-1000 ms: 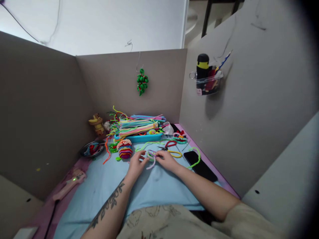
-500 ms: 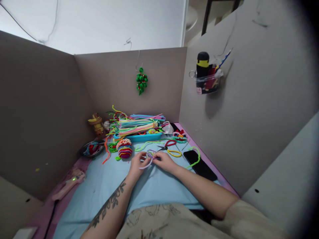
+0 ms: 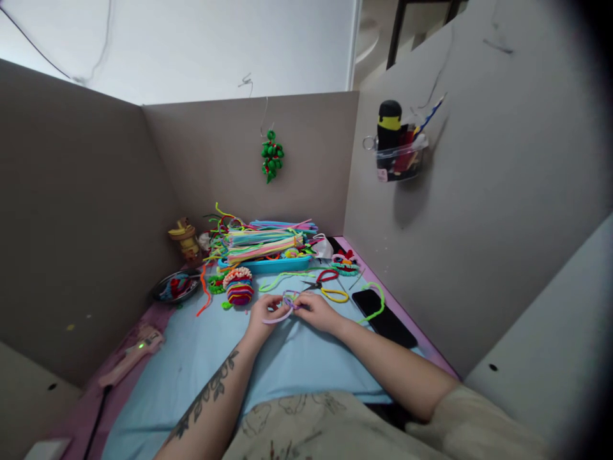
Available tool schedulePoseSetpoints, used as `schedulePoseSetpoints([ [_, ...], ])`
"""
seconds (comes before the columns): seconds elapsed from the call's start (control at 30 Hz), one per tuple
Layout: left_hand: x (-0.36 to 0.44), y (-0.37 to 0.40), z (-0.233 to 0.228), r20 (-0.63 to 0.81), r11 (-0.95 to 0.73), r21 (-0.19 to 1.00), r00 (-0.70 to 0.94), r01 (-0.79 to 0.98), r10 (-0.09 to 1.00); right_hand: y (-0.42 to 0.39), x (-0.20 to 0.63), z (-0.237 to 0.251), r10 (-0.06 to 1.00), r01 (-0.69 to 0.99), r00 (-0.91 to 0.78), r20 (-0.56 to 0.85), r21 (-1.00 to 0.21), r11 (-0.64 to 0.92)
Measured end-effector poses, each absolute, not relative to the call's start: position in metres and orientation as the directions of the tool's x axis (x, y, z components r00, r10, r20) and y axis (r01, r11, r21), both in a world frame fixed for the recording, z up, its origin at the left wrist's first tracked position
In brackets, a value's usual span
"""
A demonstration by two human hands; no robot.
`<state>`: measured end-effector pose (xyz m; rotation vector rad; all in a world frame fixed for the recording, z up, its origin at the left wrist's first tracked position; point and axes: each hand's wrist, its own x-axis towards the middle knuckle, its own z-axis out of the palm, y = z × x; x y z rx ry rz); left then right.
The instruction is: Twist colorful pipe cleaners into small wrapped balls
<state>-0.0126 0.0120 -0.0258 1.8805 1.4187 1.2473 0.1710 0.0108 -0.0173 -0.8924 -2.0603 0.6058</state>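
A lilac pipe cleaner, bent into loops, is pinched between my left hand and my right hand just above the light blue cloth. Its loose tail curves down toward my left palm. Right behind my hands lie red-and-yellow-handled scissors and a green pipe cleaner. A striped, multicoloured wound ball sits to the left of my left hand.
A blue tray piled with coloured pipe cleaners stands at the back. A black phone lies right, a metal dish and pink glue gun left. Cardboard walls enclose three sides; a green ornament hangs on the back wall.
My hands have drawn closer together around the lilac pipe cleaner, and its loose tail has swung from pointing down to curving left under my left hand.
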Motion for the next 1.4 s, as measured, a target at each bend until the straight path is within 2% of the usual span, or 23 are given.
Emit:
schedulePoseSetpoints([
  [0.13, -0.012, 0.013, -0.024, 0.209, -0.226, 0.919, 0.086, 0.323, 0.974, 0.01, 0.173, -0.014, 0.759, 0.373, -0.441, 0.479, -0.671, 0.641],
  [0.2, -0.012, 0.012, -0.022, 0.169, -0.187, 0.942, 0.087, 0.279, 0.982, 0.01, 0.174, -0.013, 0.761, 0.365, -0.438, 0.478, -0.679, 0.637],
  [0.63, -0.013, 0.011, -0.017, 0.266, -0.286, 0.892, 0.105, 0.35, 0.958, 0.012, 0.174, -0.014, 0.821, 0.337, -0.352, 0.449, -0.758, 0.559],
  [0.77, -0.009, 0.012, -0.02, 0.222, -0.253, 0.932, 0.143, 0.261, 0.965, 0.01, 0.172, -0.012, 0.796, 0.343, -0.381, 0.471, -0.727, 0.595],
  [0.93, -0.01, 0.01, -0.019, 0.091, -0.099, 0.987, 0.063, 0.129, 0.994, 0.015, 0.174, -0.013, 0.835, 0.403, -0.302, 0.46, -0.732, 0.55],
  [1.07, -0.01, 0.003, -0.013, 0.168, -0.178, 0.98, 0.106, 0.086, 0.98, 0.02, 0.176, -0.016, 0.845, 0.46, -0.237, 0.48, -0.71, 0.532],
  [1.17, -0.005, -0.001, -0.008, 0.151, -0.16, 0.986, 0.136, 0.056, 0.979, 0.02, 0.175, -0.019, 0.84, 0.477, -0.224, 0.494, -0.696, 0.536],
  [1.27, -0.004, -0.001, -0.007, 0.088, -0.092, 0.994, 0.08, 0.053, 0.993, 0.02, 0.175, -0.019, 0.846, 0.477, -0.217, 0.487, -0.703, 0.527],
  [1.4, -0.012, 0.007, -0.009, 0.03, -0.036, 0.999, -0.144, -0.035, 0.989, 0.024, 0.178, -0.016, 0.864, 0.368, -0.267, 0.427, -0.783, 0.501],
])
